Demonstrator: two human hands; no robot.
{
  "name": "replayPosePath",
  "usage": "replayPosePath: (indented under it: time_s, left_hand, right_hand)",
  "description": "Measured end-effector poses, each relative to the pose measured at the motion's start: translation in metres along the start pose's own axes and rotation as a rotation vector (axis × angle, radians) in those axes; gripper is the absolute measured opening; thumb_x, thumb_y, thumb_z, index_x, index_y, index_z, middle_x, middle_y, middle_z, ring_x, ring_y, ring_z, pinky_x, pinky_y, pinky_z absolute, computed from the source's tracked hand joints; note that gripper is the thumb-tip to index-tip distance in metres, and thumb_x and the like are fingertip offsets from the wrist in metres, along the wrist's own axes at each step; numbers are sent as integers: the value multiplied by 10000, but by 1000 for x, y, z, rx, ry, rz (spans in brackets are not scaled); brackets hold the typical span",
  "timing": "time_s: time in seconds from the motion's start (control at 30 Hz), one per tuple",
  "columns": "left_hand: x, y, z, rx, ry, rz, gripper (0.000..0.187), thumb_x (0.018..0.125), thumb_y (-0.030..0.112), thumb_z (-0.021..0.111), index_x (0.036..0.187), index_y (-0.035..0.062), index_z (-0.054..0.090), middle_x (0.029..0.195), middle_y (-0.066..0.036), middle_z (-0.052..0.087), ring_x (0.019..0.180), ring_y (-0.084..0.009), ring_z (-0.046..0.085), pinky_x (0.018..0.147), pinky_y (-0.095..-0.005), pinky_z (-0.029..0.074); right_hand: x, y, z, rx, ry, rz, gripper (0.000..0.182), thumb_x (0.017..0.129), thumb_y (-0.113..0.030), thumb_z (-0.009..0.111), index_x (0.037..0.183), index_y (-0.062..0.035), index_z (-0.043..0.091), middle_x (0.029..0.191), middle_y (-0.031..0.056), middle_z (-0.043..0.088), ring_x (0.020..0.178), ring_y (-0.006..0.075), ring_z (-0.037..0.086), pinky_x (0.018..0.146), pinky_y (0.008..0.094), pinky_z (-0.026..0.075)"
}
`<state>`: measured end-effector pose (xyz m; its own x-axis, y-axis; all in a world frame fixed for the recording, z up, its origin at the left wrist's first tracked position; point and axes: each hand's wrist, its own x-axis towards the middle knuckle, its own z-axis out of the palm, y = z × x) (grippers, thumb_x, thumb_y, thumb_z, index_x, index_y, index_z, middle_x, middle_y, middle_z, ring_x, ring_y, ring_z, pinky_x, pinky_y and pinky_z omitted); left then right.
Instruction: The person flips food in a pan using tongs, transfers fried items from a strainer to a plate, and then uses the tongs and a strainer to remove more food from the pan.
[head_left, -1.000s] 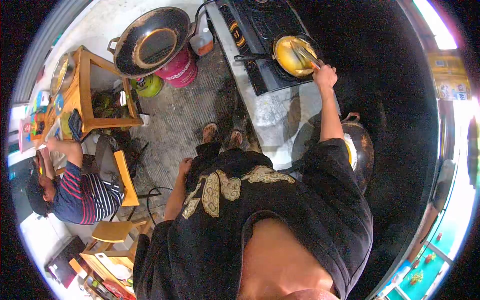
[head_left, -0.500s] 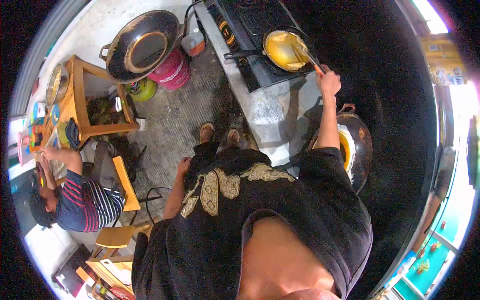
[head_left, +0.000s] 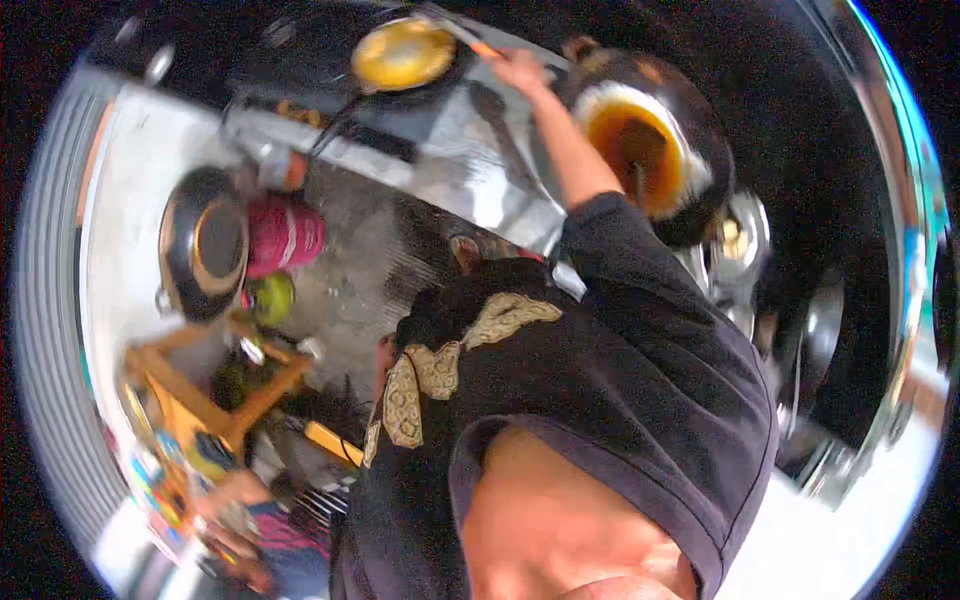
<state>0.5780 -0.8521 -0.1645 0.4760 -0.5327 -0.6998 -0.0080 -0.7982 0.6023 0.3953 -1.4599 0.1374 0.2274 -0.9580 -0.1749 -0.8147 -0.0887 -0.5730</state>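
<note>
At the top of the head view, my right hand point(head_left: 522, 70) is closed around the orange handle of a metal spatula point(head_left: 455, 27). The spatula's working end lies by the far right rim of a small frying pan; motion blur hides whether they touch. That frying pan point(head_left: 338, 125) rests on the black stove, with a yellow, egg-like layer point(head_left: 402, 55) spread over its inside. My left hand point(head_left: 384, 352) hangs low at my side, mostly hidden by my black clothing. Its fingers do not show clearly.
Right of my forearm sits a large dark wok point(head_left: 695, 95) with brown liquid. Beyond it is a metal dish point(head_left: 740, 240) holding pale pieces. Another wok point(head_left: 205, 245) leans near a pink-covered cylinder point(head_left: 288, 235) and a wooden stand point(head_left: 180, 395). A seated person point(head_left: 295, 545) works at lower left.
My view has swung to the right, so the stove, pan and seated person sit further left, and the large wok shows more fully. My right hand keeps hold of the spatula.
</note>
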Motion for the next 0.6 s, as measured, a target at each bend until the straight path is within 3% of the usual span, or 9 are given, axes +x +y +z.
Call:
replayPosePath:
  time_s: [0.03,0.13,0.27,0.33,0.37,0.47,0.5,0.6]
  left_hand:
    - [12,-13,-6,-3,-55,2,394,803,422,492,963,73,579,875,-137,597,789,-275,572,642,-366,445]
    - [30,-15,-26,-14,-205,-33,389,809,432,496,947,76,569,855,-117,592,742,-252,569,589,-356,449]
    - [51,-21,-31,-147,-359,-143,386,816,446,501,924,80,556,828,-91,584,679,-222,565,519,-342,454]
    - [72,-38,-35,-397,-534,-235,385,819,452,504,913,82,549,814,-78,581,648,-207,562,484,-335,456]
    - [87,-50,-40,-603,-727,-322,380,817,440,518,931,78,542,813,-80,580,639,-201,561,478,-328,455]
    - [34,-20,-21,24,-500,-128,347,818,389,523,935,62,539,801,-88,573,625,-195,555,486,-329,453]
    - [20,-8,-17,93,-505,-103,336,818,372,525,936,57,539,796,-90,570,620,-192,553,489,-329,453]
    - [-12,11,4,256,-521,-27,304,820,321,530,940,42,536,784,-98,563,605,-186,547,497,-330,451]
  right_hand:
    - [30,44,47,447,59,-138,395,770,-410,570,1028,-117,624,812,35,634,680,114,559,601,282,450]
    - [-62,8,-2,945,-199,60,402,812,-350,557,1088,-58,565,847,14,608,708,96,517,597,227,422]
    - [-180,15,-54,1195,-175,52,361,843,-287,535,1103,-36,531,922,30,590,754,81,511,673,215,424]
    - [-236,42,-78,1251,-124,-23,406,863,-263,510,1186,-20,461,941,50,580,757,77,508,695,209,429]
    - [-264,58,-90,1236,-57,11,426,865,-257,505,1210,-16,436,971,55,578,757,80,512,711,215,437]
    - [-353,107,-126,1215,126,78,465,861,-282,503,1237,-22,415,1034,67,570,862,92,520,733,217,437]
    - [-382,122,-136,1206,193,96,486,856,-314,504,1247,-42,413,1084,65,553,922,89,513,747,209,416]
    - [-464,170,-163,1203,364,297,489,856,-332,496,1260,-71,408,1135,56,532,909,79,498,743,209,396]
